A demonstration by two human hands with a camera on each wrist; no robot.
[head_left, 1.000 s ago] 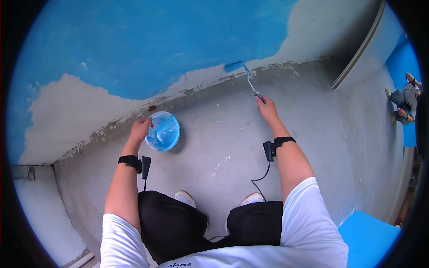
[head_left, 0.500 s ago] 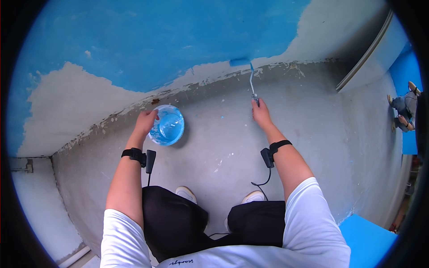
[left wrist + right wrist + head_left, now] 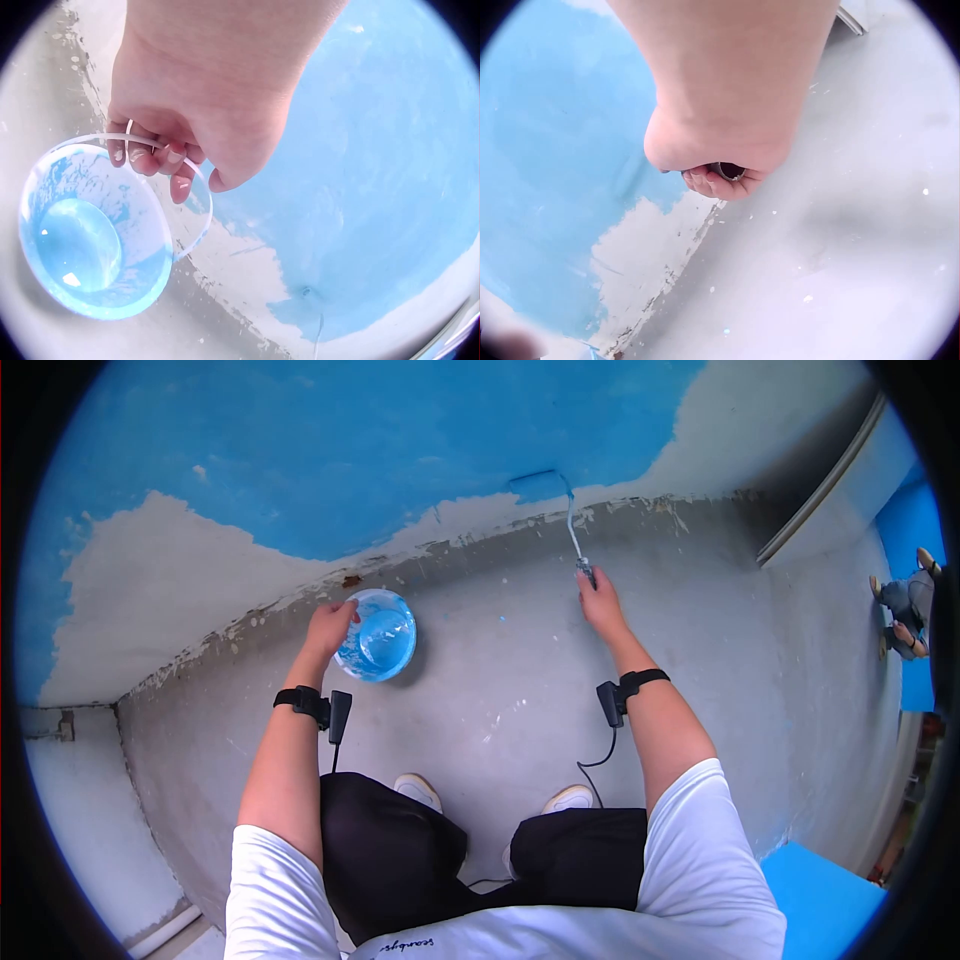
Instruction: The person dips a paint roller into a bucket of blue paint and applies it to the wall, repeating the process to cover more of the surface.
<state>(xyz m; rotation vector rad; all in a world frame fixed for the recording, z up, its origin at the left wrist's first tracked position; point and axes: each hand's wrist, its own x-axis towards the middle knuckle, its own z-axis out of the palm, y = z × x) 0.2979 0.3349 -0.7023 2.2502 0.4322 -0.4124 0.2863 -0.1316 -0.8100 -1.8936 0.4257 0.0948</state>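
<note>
My left hand [image 3: 328, 628] holds the thin white handle [image 3: 202, 225] of a paint bucket, its fingers hooked under it in the left wrist view. The white bucket [image 3: 139, 195] tilts below that hand; blue paint lies in its bottom and streaks its inner wall. My right hand [image 3: 600, 603] grips the handle of a paint roller [image 3: 573, 525], its bent metal rod reaching up to the wall. The blue roller head [image 3: 530, 476] overlaps the painted area just above the wall's lower edge and blends into it. In the right wrist view, the round handle end [image 3: 731, 171] shows inside my curled fingers.
The wall is blue [image 3: 350, 450] above, with bare white patches [image 3: 150, 580] along its lower part. Paint-flecked grey floor [image 3: 500, 690] surrounds my shoes [image 3: 568, 798]. A pale panel [image 3: 830, 490] stands at right; beyond it another person [image 3: 908, 605] is partly visible.
The roller has moved up the wall from its lower edge, and my right hand with it. My left hand keeps hold of the bucket, which sits slightly higher in view as the camera shifted.
</note>
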